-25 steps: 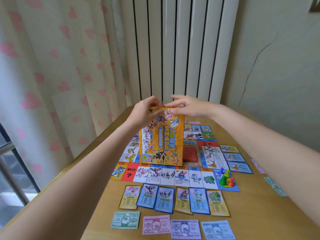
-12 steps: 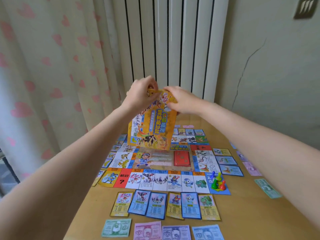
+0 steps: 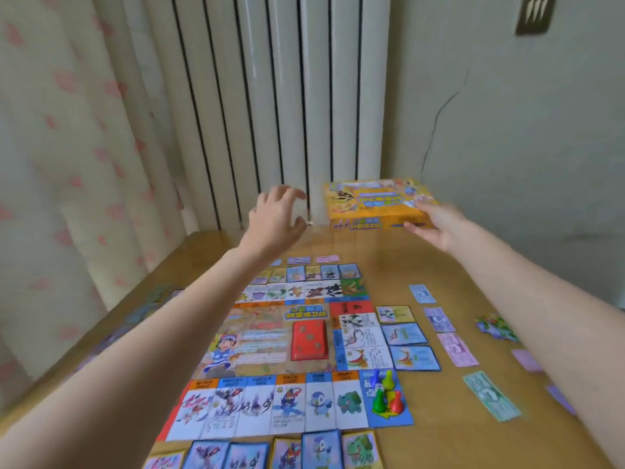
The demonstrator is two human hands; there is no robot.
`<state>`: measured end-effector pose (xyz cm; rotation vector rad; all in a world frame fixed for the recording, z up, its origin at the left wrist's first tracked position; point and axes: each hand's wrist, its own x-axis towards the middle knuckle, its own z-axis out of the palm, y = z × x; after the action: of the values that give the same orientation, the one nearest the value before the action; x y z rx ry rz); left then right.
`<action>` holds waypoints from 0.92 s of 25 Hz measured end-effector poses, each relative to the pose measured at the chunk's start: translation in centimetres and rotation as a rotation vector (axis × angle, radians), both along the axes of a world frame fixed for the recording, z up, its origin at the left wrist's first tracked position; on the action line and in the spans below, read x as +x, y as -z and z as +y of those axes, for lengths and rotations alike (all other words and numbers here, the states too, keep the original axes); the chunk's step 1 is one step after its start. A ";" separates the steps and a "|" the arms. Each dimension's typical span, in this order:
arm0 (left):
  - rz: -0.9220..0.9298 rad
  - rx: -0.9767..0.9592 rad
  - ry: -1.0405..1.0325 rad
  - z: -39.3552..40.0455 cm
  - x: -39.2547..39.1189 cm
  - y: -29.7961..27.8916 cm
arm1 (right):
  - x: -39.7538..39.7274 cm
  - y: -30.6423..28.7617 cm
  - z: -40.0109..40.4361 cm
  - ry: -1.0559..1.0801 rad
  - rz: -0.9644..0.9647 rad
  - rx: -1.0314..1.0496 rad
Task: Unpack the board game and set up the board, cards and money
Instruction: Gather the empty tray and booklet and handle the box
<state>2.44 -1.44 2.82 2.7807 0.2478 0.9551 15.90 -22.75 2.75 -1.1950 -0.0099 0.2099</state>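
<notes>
- Near edge: a row of cards [image 3: 321,450] lies face up just in front of the board, one under each near square; likely paired with the squares they match.
- Board [image 3: 270,346] lies flat and unfolded on the worktop [image 3: 439,431], centred in front of the person. A red card deck [image 3: 309,340] sits in its middle area, placed where all sides can reach it.
- Pawns [image 3: 385,390], blue, yellow, green and red, stand bunched on the near right corner square, which I judge to be the start.
- Right of the board: more cards [image 3: 406,333] in a column just beside the right edge, then money notes [image 3: 456,348] spread singly further right, well apart from one another, so each denomination reads at a glance. A green note [image 3: 490,396] lies nearest.
- Far of the board: a few small notes and cards along its far edge, blurred.
- Left hand [image 3: 275,216] hovers above the far worktop, fingers loosely curled, holding nothing, apart from the box.
- Right hand [image 3: 436,223] grips the near right corner of the box [image 3: 375,204], fingers under the edge.
- Box is level at the far end of the worktop, near the radiator [image 3: 287,96]; whether it touches the surface I cannot tell. Judgement: box is being parked out of the play area; set-up looks nearly complete.
</notes>
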 end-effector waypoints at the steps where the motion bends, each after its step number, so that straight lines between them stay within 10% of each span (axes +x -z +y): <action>1: 0.084 0.014 0.041 -0.8 2.0 1.0 | 1.8 1.3 -0.9 0.039 0.080 0.024; 7: 0.482 0.220 0.148 -3.3 10.1 6.3 | 10.0 7.1 -1.8 0.240 0.183 -0.154; 10: 0.529 0.216 0.137 -2.5 11.2 7.9 | 11.9 8.8 -1.6 0.159 0.076 -0.569; 23: 0.520 0.127 -0.277 12.2 5.5 5.8 | 5.2 4.8 16.2 -0.497 -0.859 -1.440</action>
<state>7.97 10.76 -3.01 3.1229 0.6811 0.2745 21.13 -6.52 -2.08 -2.6314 -1.0715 0.0976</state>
